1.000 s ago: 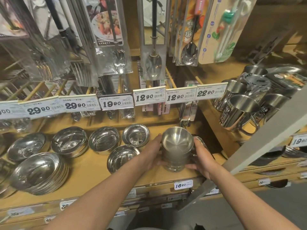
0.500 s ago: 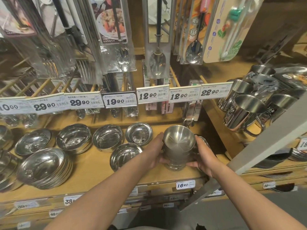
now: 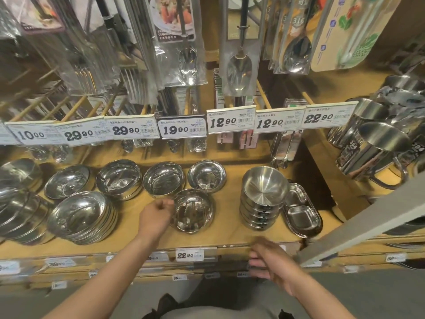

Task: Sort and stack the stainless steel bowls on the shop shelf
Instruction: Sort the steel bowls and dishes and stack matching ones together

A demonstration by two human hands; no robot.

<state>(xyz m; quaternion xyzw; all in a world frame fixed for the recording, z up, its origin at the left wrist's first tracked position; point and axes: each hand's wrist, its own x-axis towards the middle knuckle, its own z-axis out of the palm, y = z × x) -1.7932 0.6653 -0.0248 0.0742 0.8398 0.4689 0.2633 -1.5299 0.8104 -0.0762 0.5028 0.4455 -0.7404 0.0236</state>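
Bowl stack (image 3: 263, 199) right of front bowl (image 3: 192, 212) (divided tray (image 3: 301, 210) further right), on shelf (image 3: 230, 229).

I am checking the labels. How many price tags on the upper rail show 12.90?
2: one 12.90 tag hangs above the small back bowl, the other just right of it, before the 22.90 tag.

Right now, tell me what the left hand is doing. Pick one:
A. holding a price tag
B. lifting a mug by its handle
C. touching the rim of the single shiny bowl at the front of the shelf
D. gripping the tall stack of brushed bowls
C: the left hand is at the left rim of the single shiny bowl, with the tall stack of brushed bowls standing untouched further right.
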